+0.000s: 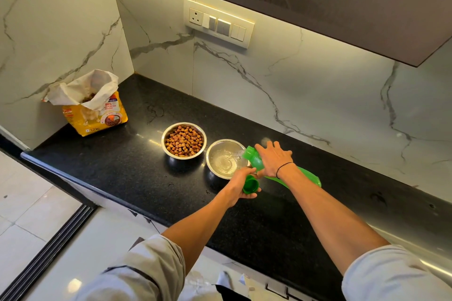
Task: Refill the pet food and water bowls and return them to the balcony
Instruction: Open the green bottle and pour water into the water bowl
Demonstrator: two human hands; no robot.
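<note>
Two steel bowls stand side by side on the black counter (122, 166). The left bowl (184, 140) is full of brown kibble. The right bowl (225, 159) holds a little water, and a thin stream runs into it from a green bottle (254, 158). My right hand (273, 159) grips that bottle, tipped with its mouth over the bowl's right rim. My left hand (241, 184) is just in front of the water bowl and holds the green bottle cap (250, 184).
An open yellow pet food bag (94, 105) stands at the counter's far left corner against the marble wall. A switch panel (219, 23) is on the back wall under a dark overhead cabinet (318, 2). A tiled floor and a sliding door track (49, 249) lie at the left.
</note>
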